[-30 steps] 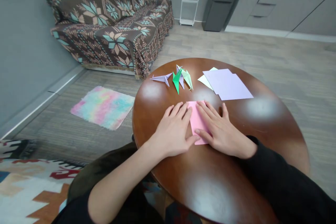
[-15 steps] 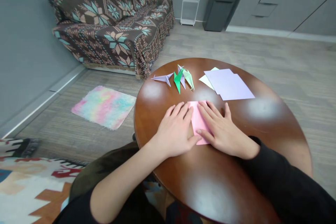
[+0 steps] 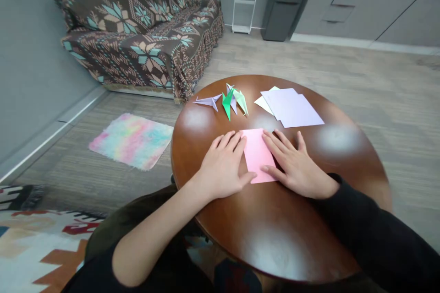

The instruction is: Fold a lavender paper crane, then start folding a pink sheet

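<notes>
A pink sheet of paper (image 3: 258,153), which looks folded into a rectangle, lies flat on the round brown table (image 3: 268,233). My left hand (image 3: 225,162) rests along its left edge, fingers stretched out and thumb over the lower left part. On the right edge lies my right hand (image 3: 294,162), palm down with fingers spread and its thumb touching the paper. Beyond my left hand sit several folded paper cranes: a purple one (image 3: 208,101), a bright green one (image 3: 227,103) and a pale green one (image 3: 241,100), with another purple one partly hidden.
Purple paper sheets (image 3: 292,106) overlap a pale green sheet (image 3: 264,104) at the table's far side. Behind the table stands a sofa (image 3: 147,50) under a patterned cover. A fluffy multicoloured mat (image 3: 132,141) lies on the floor at left.
My right hand has slid right across the pink paper, so more of its surface shows between my hands. The whole view has shifted slightly.
</notes>
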`<state>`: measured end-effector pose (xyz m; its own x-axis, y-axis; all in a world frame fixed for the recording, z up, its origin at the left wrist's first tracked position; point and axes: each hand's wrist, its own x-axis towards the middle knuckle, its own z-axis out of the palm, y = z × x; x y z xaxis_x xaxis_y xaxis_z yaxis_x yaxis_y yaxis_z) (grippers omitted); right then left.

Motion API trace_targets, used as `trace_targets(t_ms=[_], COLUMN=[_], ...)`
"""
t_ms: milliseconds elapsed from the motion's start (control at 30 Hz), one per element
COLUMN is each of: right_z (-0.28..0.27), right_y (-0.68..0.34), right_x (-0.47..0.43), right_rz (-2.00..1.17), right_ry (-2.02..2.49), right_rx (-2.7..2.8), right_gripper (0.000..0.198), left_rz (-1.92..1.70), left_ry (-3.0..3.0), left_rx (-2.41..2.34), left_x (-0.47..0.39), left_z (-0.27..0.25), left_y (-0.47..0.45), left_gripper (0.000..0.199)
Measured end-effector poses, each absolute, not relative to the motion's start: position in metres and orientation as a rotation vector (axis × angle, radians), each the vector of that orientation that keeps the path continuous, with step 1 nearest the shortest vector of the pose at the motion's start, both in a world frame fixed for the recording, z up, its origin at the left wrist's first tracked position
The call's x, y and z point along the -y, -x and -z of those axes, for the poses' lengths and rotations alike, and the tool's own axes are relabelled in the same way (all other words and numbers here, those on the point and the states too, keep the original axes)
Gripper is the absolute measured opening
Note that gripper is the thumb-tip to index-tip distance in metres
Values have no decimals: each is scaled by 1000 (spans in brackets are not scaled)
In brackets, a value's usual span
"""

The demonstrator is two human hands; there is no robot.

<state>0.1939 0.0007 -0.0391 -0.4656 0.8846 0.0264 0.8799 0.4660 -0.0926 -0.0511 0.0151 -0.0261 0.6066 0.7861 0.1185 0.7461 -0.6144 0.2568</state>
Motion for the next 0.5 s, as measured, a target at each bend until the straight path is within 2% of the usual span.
trace_targets(t_ms=[200, 333, 500], right_z=[39, 37, 39], right_y=[-197, -194, -192], right_x=[-2, -4, -4], right_rz=[-19, -174, -270], right_ry=[1343, 1200, 1228], right_rx=[2601, 2596, 2542], right_gripper=[80, 66, 63], left_rz=[-284, -239, -209], left_ry=[-2665, -2670, -2696], left_rx=[-1295, -1308, -1306], left_x=[-16, -16, -16], left_z=[25, 24, 25], left_y=[49, 48, 48], left_gripper=[86, 87, 87])
